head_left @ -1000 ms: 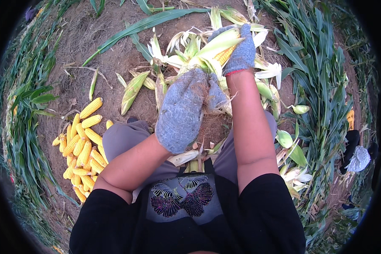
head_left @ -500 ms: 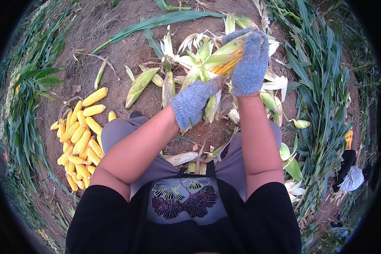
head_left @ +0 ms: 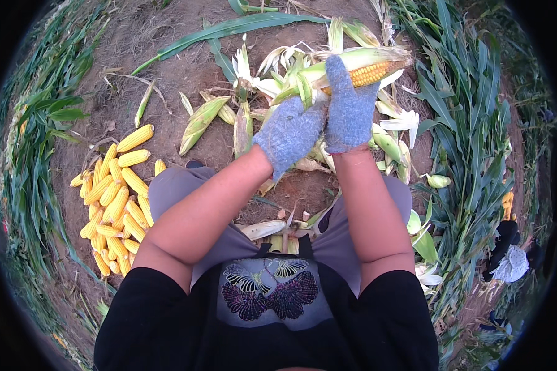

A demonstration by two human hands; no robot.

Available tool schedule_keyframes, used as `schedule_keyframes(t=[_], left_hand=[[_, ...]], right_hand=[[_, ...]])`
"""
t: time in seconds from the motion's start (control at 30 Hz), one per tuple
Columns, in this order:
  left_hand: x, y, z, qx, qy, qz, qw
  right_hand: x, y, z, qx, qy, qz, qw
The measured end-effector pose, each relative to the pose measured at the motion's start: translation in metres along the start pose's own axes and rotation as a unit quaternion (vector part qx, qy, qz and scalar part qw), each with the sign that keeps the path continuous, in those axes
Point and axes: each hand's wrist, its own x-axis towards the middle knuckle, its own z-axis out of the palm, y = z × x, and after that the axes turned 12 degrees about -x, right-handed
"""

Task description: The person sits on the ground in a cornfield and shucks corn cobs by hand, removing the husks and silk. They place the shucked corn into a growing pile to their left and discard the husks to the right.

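Note:
A partly husked ear of corn (head_left: 370, 73) lies across both my hands, its yellow kernels bare along the near side toward the right end. Green husk still covers its far side. My left hand (head_left: 293, 131), in a grey knitted glove, closes round the husk at the stalk end. Against the middle of the ear, my right hand (head_left: 351, 110), gloved alike, grips from the near side with its thumb over the top. Its other fingers are mostly hidden beneath the ear. Peeled husks (head_left: 278, 59) lie just beyond the hands.
To my left, a pile of bare yellow cobs (head_left: 114, 207) sits on the soil. Unhusked ears (head_left: 203, 125) lie between pile and hands. Long green stalks and leaves (head_left: 470, 123) bank up on both sides. At far right, part of another person (head_left: 510, 263) shows.
My right hand has slid back from the ear's tip to its middle, thumb now over it. The ear has turned more level, with its kernels and right tip in sight.

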Motion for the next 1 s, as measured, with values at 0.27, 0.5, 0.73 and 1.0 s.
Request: schedule_keyframes(t=[0.27,0.5,0.73,1.0], left_hand=[[0.004,0.015,0.008,0.263,-0.118,0.118,0.95],[-0.014,0.028,0.013,0.303,-0.136,0.073,0.941],[-0.038,0.037,0.019,0.346,-0.258,0.02,0.902],[-0.029,0.021,-0.023,0.382,-0.277,-0.095,0.876]], right_hand=[[0.033,0.01,-0.023,0.157,-0.041,0.144,0.976],[0.042,0.012,-0.023,0.14,-0.076,0.232,0.96],[0.048,0.032,-0.036,0.19,-0.115,0.296,0.929],[0.051,0.018,-0.038,-0.169,-0.003,0.009,0.986]])
